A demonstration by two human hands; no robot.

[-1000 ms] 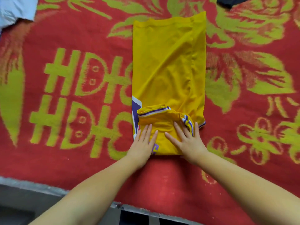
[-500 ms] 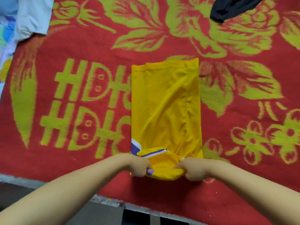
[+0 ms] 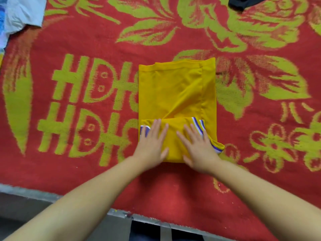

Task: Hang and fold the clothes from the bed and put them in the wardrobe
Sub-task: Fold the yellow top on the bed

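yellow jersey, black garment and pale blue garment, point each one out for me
yellow jersey (image 3: 173,91), head view, on the flat upper panel above the hands
black garment (image 3: 243,3), head view, on the part showing at the top edge
pale blue garment (image 3: 24,13), head view, on the crumpled cloth at the top left corner

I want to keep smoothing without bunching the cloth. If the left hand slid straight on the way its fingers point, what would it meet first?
Probably the folded flap's edge, just past the left hand; beyond it lies the flat panel of the yellow purple-trimmed jersey.
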